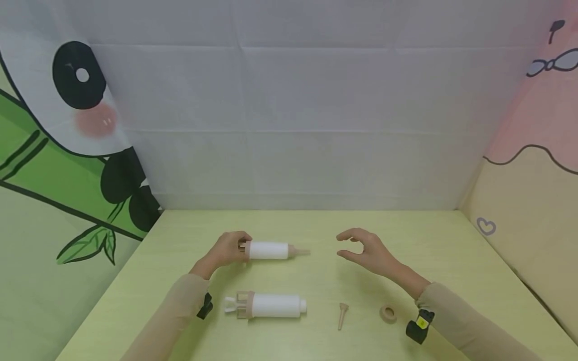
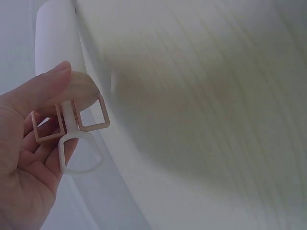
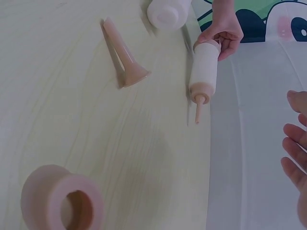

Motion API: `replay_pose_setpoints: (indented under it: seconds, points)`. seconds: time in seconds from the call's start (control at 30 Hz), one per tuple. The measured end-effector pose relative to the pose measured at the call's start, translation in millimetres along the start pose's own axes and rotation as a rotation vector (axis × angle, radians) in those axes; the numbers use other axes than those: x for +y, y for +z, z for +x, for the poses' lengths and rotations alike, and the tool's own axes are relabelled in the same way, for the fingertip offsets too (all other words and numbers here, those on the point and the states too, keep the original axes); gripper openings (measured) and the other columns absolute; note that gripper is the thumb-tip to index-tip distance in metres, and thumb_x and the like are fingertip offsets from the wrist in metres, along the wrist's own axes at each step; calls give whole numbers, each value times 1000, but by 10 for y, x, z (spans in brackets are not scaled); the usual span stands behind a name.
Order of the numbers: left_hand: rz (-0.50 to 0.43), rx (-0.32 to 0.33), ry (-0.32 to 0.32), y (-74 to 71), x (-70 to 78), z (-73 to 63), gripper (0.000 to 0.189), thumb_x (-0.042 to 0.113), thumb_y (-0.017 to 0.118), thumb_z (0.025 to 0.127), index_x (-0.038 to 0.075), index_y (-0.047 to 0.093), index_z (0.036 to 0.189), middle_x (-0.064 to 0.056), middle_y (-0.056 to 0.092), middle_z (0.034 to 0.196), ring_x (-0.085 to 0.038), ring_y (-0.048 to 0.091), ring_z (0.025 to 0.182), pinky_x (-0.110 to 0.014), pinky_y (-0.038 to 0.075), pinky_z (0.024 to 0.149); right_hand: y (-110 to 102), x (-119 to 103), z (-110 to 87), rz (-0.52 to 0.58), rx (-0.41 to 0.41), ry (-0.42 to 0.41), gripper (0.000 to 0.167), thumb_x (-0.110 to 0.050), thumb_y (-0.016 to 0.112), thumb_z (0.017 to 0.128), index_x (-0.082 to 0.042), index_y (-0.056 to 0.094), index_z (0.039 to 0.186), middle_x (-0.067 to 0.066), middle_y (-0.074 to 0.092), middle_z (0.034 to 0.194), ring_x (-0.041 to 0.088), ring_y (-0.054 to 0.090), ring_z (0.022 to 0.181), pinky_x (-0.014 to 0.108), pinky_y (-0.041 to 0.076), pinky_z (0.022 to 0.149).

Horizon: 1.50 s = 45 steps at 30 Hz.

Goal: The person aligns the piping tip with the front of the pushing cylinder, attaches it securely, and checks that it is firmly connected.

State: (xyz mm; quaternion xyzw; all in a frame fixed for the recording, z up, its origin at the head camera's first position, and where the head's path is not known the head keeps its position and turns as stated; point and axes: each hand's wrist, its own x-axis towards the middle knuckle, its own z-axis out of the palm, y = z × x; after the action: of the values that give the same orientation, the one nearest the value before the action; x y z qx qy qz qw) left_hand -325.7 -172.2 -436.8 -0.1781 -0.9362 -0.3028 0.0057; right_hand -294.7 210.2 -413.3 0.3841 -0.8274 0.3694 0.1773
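My left hand [image 1: 227, 247] grips a white-barrelled plastic syringe [image 1: 269, 250] at its beige collar, thumb laid along the collar in the left wrist view. Beige square finger loops [image 2: 104, 114] and a white plunger ring [image 2: 62, 160] stick out at that end. At the other end a thin beige nozzle [image 3: 198, 110] points right, toward my right hand [image 1: 368, 253]. That hand hovers over the table with thumb and fingers apart, holding nothing. In front lies a second white syringe [image 1: 276, 306], its plunger handle to the left and no nozzle on its tip.
A loose beige nozzle [image 1: 342, 315] with a flared end lies right of the second syringe. Farther right, near the right wrist camera [image 1: 419, 326], sits a beige ring cap [image 1: 388, 314]. A pale sheet [image 1: 316, 125] hangs behind the light wooden table [image 1: 316, 346].
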Motion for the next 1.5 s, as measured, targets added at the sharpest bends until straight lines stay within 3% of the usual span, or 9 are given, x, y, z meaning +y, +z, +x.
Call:
replay_pose_setpoints:
  seconds: [0.33, 0.77, 1.03, 1.27, 1.5]
  points:
    - [-18, -9, -32, 14, -61, -16, 43, 3, 79, 65, 0, 62, 104, -13, 64, 103, -30, 61, 97, -38, 51, 79, 13, -15, -5, 6, -4, 4, 30, -14, 74, 76, -11, 63, 104, 2, 65, 100, 16, 59, 95, 34, 49, 81]
    - [8, -40, -55, -5, -38, -30, 50, 5, 74, 71, -4, 55, 117, -17, 60, 110, -32, 57, 101, -40, 50, 80, 8, -26, -13, 22, -8, 14, 30, -13, 73, 76, -12, 63, 104, 3, 64, 100, 17, 58, 95, 36, 48, 81]
    - [-5, -55, -70, -4, -55, -48, 56, 7, 74, 71, -4, 52, 122, -18, 58, 114, -32, 57, 104, -38, 51, 82, 17, -26, -18, 22, -2, -23, 31, -11, 74, 75, -11, 63, 104, 2, 64, 100, 17, 58, 94, 35, 49, 80]
    - [-2, -43, -63, -61, -2, -73, 63, 15, 77, 71, -3, 51, 125, -24, 54, 120, -36, 54, 107, -42, 49, 84, 18, -38, -15, 26, 1, -41, 32, -10, 74, 75, -11, 63, 105, 4, 64, 100, 17, 59, 94, 36, 49, 80]
    - [19, -36, -28, -120, 114, -70, 65, 23, 76, 73, 1, 49, 127, -18, 50, 128, -32, 58, 103, -43, 49, 84, 6, -36, -25, 16, -6, -17, 33, -12, 74, 75, -10, 62, 106, 4, 64, 102, 17, 59, 95, 36, 49, 80]
